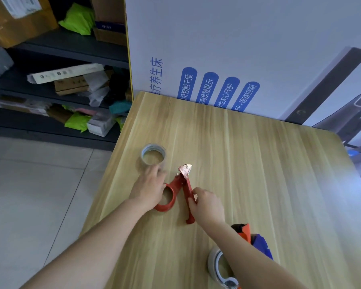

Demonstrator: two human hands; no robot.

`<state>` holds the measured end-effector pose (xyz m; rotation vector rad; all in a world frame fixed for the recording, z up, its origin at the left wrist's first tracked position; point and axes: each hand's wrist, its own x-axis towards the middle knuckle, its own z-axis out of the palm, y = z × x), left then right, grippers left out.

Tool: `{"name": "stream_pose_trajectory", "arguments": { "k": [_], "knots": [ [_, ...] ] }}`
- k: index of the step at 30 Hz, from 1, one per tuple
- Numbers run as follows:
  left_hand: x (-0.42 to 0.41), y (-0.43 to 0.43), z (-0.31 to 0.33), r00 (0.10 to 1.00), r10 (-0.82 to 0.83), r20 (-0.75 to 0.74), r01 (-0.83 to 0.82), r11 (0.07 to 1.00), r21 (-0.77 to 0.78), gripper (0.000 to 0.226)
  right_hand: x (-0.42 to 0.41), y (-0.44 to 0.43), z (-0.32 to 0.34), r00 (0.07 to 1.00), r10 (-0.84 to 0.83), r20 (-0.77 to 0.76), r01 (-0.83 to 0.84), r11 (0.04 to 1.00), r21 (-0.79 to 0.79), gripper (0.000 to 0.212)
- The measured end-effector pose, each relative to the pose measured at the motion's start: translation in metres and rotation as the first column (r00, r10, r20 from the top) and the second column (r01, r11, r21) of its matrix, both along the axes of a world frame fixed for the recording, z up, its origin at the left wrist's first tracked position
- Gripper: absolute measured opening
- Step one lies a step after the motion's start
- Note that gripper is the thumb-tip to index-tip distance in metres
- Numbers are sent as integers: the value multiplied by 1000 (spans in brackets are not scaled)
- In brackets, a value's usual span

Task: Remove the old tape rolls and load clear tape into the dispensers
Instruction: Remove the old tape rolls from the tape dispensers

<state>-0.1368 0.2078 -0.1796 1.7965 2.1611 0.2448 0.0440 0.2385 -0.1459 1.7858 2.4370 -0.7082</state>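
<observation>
Both hands [149,189] cover the red dispenser [182,184] — its empty ring half hidden.

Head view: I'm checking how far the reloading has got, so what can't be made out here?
- Red dispenser: the left hand covers part of its ring, so whether a roll sits inside is unclear.
- Second dispenser: the right forearm crosses it; its shape is mostly hidden.
- Near roll: partly under that forearm and cut by the bottom edge.
- Right hand: its fingers wrap the red handle, underside unseen.
- Clear roll: amount of tape left is too faint.
</observation>
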Motion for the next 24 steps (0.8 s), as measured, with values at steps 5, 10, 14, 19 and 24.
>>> {"name": "stream_pose_trajectory", "arguments": {
  "k": [5, 10, 14, 19, 24],
  "knots": [
    [10, -17, -3, 993, 90, 75, -75, 981, -181, 37, 3, -5, 3, 998, -41, -57, 37, 997, -69, 23],
    [22, -39, -3, 985, 118, 125, -89, 973, -213, 21, 6, -23, 2, 995, -32, -92, 8, 969, -248, 24],
    [35, -63, -2, 982, 150, 118, -120, 967, -225, 24, 12, -41, 4, 995, 3, -97, -36, 939, -342, 23],
    [52, -101, -2, 981, 170, 96, -139, 953, -268, 31, 28, -67, 8, 989, 125, -84, -149, 894, -422, 28],
    [72, -141, 1, 976, 209, 58, -181, 932, -315, 32, 47, -95, 10, 940, 335, -58, -330, 860, -390, 29]
  ]
}}
